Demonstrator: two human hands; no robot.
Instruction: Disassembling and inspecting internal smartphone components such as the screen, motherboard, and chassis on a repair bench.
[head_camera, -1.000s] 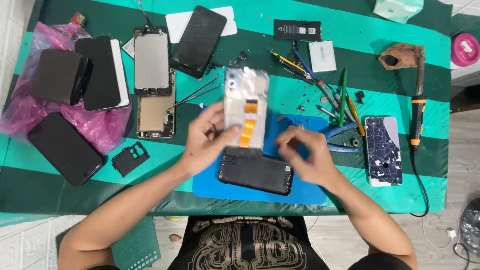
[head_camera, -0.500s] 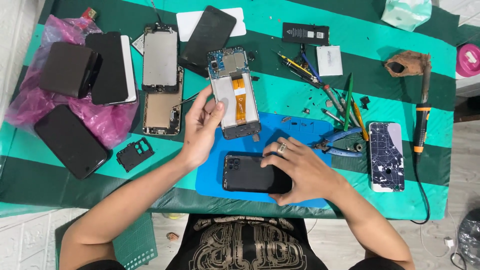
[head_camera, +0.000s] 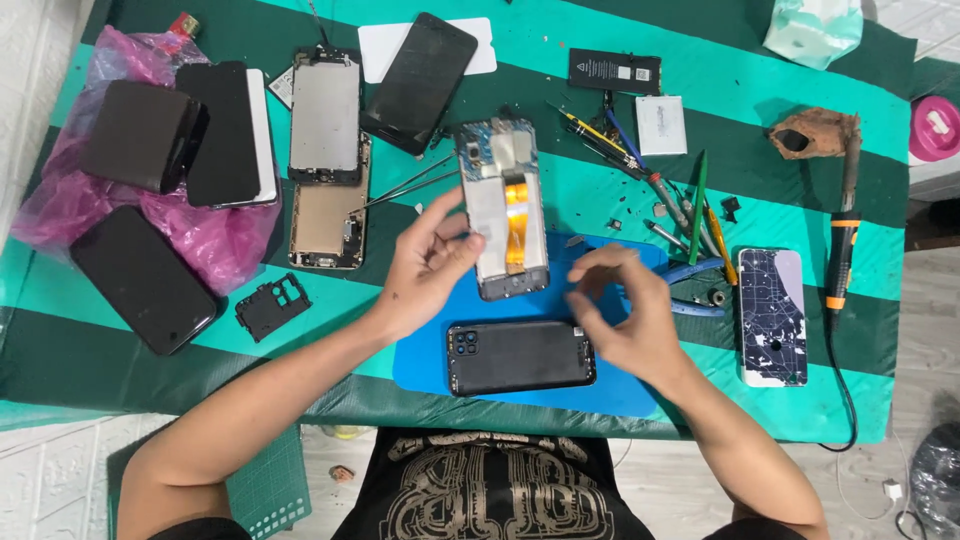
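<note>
Blue work mat (head_camera: 420, 365) taken as reference; near to far.

Nearest me, on the mat's near half: black phone back cover (head_camera: 520, 356), lying flat, camera cluster toward its left end; my right hand (head_camera: 625, 315) sits at the cover's right end, fingers curled over the corner, fingertips bunched; cannot tell whether they pinch anything; not gripping the cover.

Far half of the mat: opened phone frame (head_camera: 503, 222), internals up, orange flex strip down its middle, lower end on the mat, upper end past the mat's far edge; my left hand (head_camera: 425, 268) holds it by its left edge, thumb and fingers closed on the rim.

Just right of the mat: blue-handled pliers (head_camera: 700, 285); beyond them a spread of screwdrivers (head_camera: 640, 170); further right a cracked phone (head_camera: 772, 315), face up, then a soldering iron (head_camera: 842, 245).

Left of the mat: small black bracket (head_camera: 272, 306); a dark phone (head_camera: 143, 279); pink plastic bag (head_camera: 225, 250) under several handsets.

Far of the mat: tweezers (head_camera: 405, 188), two bare metal chassis (head_camera: 325, 160), a black screen panel (head_camera: 418, 83), a black battery (head_camera: 614, 71).
</note>
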